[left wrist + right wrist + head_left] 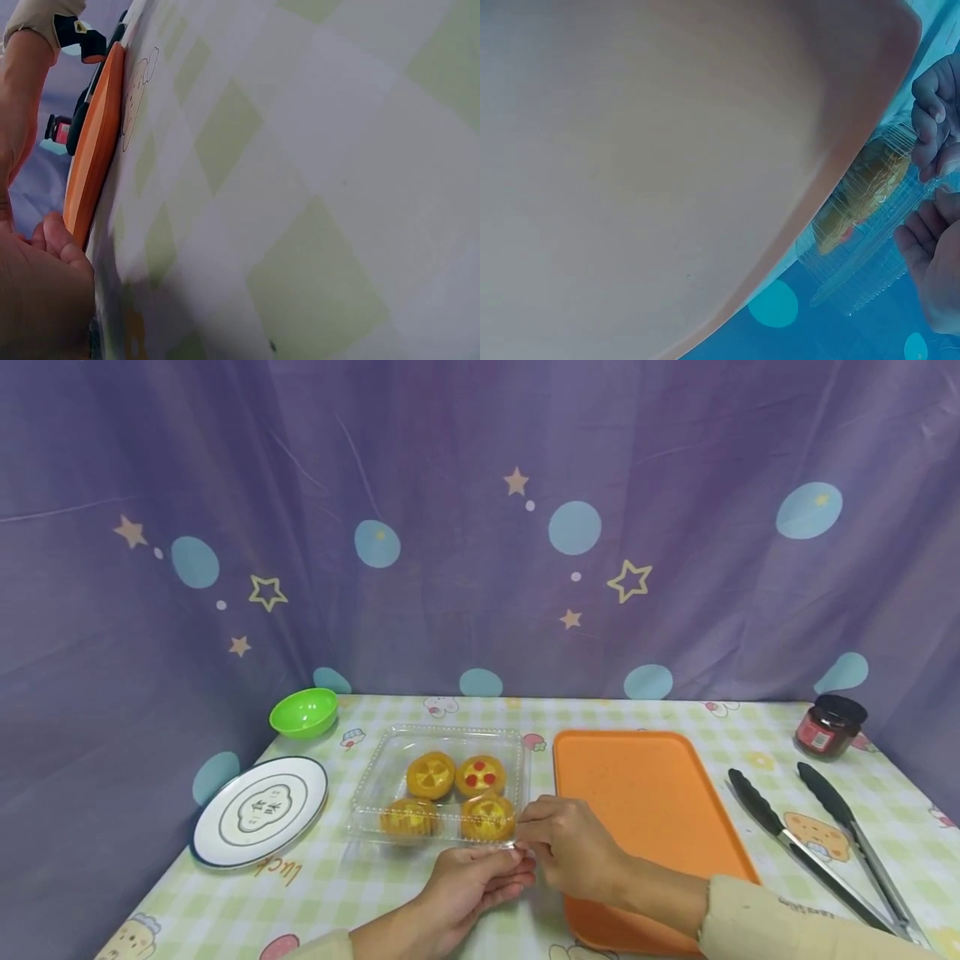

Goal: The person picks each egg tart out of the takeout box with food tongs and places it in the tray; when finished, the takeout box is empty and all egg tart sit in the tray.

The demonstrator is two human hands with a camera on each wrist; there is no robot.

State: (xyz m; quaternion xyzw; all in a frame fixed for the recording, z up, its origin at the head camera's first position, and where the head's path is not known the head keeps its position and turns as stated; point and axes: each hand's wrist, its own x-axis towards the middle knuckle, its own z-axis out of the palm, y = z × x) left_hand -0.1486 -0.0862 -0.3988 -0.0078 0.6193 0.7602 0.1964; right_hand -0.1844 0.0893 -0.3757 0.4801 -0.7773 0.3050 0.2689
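A clear plastic clamshell box (375, 781) stands on the table with several yellow tarts (431, 775) inside, one of them dotted with red. Both hands meet at its near right corner. My left hand (476, 885) pinches the box's edge from the near side, thumb on top. From the right, my right hand (573, 843) grips the same corner with curled fingers. In the right wrist view, fingertips of the left hand (936, 112) and right hand (941, 259) are close together at the plastic edge. The lid lies over the tarts.
An orange tray (637, 793) lies right of the box, under the right forearm. Beyond it are black-tipped tongs (817, 860) and a dark-lidded jar (831, 727). At left sit a white plate (225, 827) and a green bowl (304, 713). A purple curtain (465, 443) hangs behind.
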